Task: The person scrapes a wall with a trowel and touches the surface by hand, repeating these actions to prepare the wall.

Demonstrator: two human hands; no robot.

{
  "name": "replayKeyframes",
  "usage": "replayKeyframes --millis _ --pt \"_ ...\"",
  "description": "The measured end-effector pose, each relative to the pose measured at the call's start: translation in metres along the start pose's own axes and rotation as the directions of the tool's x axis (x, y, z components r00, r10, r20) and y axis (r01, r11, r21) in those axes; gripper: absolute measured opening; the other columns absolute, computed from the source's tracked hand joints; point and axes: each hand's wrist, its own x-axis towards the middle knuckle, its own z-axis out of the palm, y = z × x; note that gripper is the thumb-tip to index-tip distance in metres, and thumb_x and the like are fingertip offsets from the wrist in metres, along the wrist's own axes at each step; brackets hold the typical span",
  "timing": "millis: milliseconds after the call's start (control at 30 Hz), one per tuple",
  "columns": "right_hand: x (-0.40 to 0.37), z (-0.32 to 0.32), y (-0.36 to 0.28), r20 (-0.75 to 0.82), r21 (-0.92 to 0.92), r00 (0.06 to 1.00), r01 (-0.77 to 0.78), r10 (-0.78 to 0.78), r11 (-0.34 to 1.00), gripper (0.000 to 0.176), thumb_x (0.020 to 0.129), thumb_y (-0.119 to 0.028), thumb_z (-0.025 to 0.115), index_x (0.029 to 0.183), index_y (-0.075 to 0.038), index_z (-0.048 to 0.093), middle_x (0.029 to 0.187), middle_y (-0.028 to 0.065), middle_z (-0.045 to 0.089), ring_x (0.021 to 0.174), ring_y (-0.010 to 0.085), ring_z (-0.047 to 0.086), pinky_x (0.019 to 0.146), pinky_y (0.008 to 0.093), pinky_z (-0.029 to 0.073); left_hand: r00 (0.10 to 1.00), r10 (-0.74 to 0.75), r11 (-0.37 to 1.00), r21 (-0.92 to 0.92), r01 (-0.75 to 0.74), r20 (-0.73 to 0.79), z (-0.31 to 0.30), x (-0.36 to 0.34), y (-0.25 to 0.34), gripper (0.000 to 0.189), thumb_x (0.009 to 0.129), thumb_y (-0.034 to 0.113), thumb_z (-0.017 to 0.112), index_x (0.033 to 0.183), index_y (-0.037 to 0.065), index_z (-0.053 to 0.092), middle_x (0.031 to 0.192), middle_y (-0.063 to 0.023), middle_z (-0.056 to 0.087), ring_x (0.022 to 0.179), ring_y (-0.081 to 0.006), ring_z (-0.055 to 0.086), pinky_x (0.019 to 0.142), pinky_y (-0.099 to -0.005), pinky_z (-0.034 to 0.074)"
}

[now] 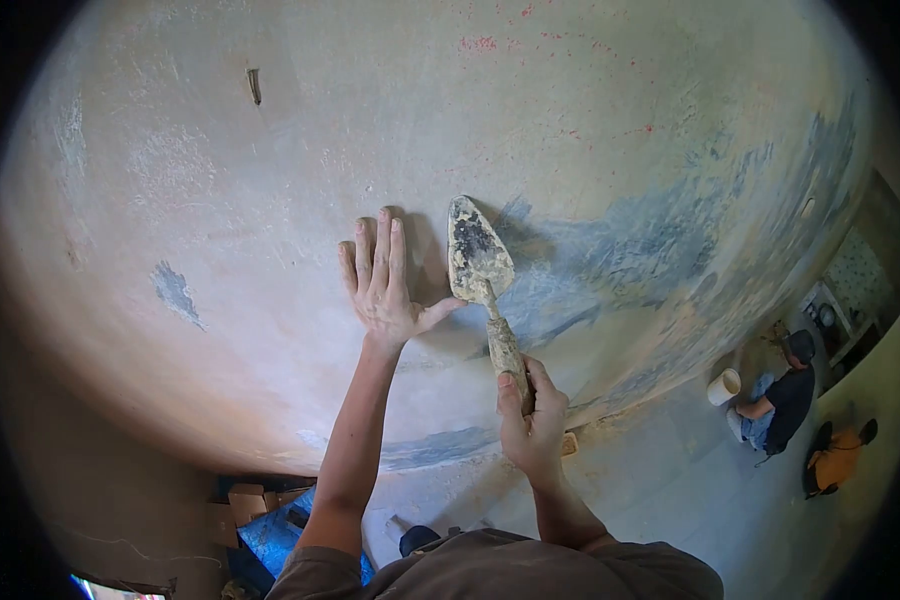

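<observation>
My right hand (537,415) is wrapped round the handle of a trowel (480,250), whose pointed blade is crusted with dried plaster and aims upward. The blade lies close over the wall (300,150), at the left end of a darker grey patch (630,250). My left hand (382,290) rests on the wall just left of the trowel, fingers stretched up and the thumb reaching toward the blade's lower edge.
At the right, a person (785,400) in dark clothes sits low beside a white bucket (724,387). An orange and black bag-like thing (838,458) lies nearby. Blue sheeting (270,540) and cardboard boxes (250,502) are at the lower left. A small metal piece (255,86) sticks out of the wall.
</observation>
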Motion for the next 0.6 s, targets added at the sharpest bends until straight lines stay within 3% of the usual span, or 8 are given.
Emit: replayKeyframes --millis 233,433,600 --pt "-0.0004 0.0004 -0.0017 -0.007 0.026 1.000 -0.023 0.023 0.999 0.025 0.096 -0.012 0.062 0.113 0.007 0.061 0.065 0.0093 0.059 0.055 0.0119 0.055 0.052 0.0285 0.043 1.000 -0.024 0.999 -0.032 0.023 -0.003 0.0015 0.0003 -0.0006 0.125 0.071 0.093 0.049 0.149 -0.004 0.041 0.155 -0.0236 0.038 0.150 -0.0415 0.022 0.122 -0.0557 0.003" --pt "0.0005 0.0033 0.0033 -0.021 0.036 1.000 -0.012 0.013 0.999 0.024 0.095 -0.010 0.062 0.112 0.007 0.062 0.064 0.0076 0.058 0.055 0.0094 0.052 0.051 0.0272 0.041 0.999 -0.038 0.999 -0.025 0.039 0.017 0.0007 0.0010 -0.0002 0.124 0.071 0.093 0.049 0.149 -0.004 0.040 0.156 -0.0233 0.036 0.151 -0.0404 0.020 0.122 -0.0562 0.002" --pt "0.0008 0.0041 0.0028 -0.024 0.058 0.999 -0.025 0.027 0.998 0.025 0.095 -0.010 0.063 0.113 0.008 0.062 0.065 0.0078 0.059 0.055 0.0088 0.051 0.051 0.0266 0.040 0.999 -0.030 0.999 -0.026 0.030 0.019 0.0032 -0.0020 -0.0018 0.119 0.071 0.093 0.050 0.149 0.003 0.045 0.157 -0.0228 0.035 0.151 -0.0414 0.018 0.121 -0.0573 0.000"
